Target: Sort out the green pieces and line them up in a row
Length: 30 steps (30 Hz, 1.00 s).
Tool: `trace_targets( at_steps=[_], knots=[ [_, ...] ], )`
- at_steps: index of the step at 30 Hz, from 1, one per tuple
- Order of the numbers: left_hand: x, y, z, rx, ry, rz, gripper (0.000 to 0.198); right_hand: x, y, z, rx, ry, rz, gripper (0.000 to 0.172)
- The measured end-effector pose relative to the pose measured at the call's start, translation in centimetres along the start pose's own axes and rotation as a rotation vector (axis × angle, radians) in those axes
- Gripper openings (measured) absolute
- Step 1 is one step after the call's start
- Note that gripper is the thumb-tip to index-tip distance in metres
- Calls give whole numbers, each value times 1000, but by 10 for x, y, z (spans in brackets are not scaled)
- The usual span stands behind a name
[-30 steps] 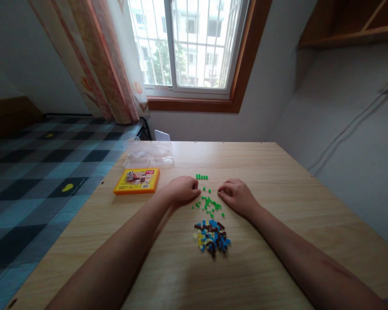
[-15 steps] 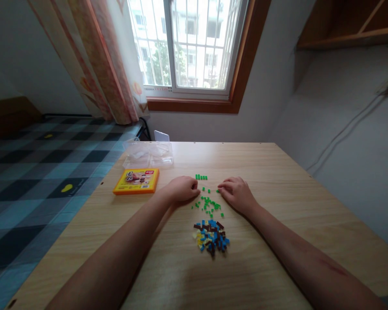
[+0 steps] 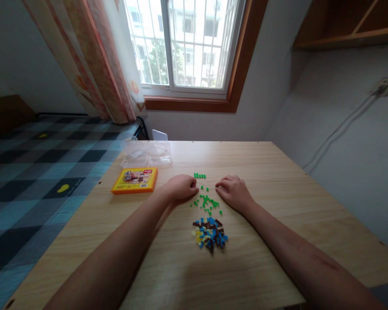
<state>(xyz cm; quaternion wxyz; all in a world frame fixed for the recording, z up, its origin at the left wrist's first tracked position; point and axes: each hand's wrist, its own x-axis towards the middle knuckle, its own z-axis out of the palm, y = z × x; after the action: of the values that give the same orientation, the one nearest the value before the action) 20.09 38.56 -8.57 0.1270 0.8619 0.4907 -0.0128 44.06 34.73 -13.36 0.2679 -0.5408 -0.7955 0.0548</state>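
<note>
1. Two bare hands, resting on a pale wooden table [image 3: 261, 267], centre of the frame. Left hand [image 3: 183, 187]: fingers curled well inward; whether anything is held cannot be told. Right hand [image 3: 234, 192]: fingers loosely bent, thumb and forefinger drawn close; a piece between them cannot be made out.
2. One short row of green bricks [image 3: 197, 175], just above centre, beyond the left fingertips.
3. Two loose green pieces [image 3: 207, 189], between the hands.
4. Numerous smaller green bits [image 3: 206, 199], scattered just below these.
5. One mixed heap [image 3: 212, 234], blue, brown and yellow, lower centre, apart from the green.
6. One orange-yellow box [image 3: 134, 181] and clear plastic trays [image 3: 150, 161], left of centre.
7. Handling note, by judgement: pieces so tiny suit a light fingertip pinch, one apiece, lifted rather than swept; wrists are best kept outside the scatter, and green clear of the heap.
</note>
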Motion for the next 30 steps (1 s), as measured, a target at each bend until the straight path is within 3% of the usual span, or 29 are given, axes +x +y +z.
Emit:
trace_targets(
  at_steps=[10, 20, 30],
  knots=[
    [-1, -10, 5, -36, 117, 70, 27, 1, 6, 6, -3, 66, 6, 16],
    [-4, -11, 6, -28, 148, 84, 28, 2, 10, 8, -37, 61, -38, 18],
    [-4, -10, 7, -7, 180, 41, 25, 45, 16, 16, 29, 75, -104, 18]
  ],
)
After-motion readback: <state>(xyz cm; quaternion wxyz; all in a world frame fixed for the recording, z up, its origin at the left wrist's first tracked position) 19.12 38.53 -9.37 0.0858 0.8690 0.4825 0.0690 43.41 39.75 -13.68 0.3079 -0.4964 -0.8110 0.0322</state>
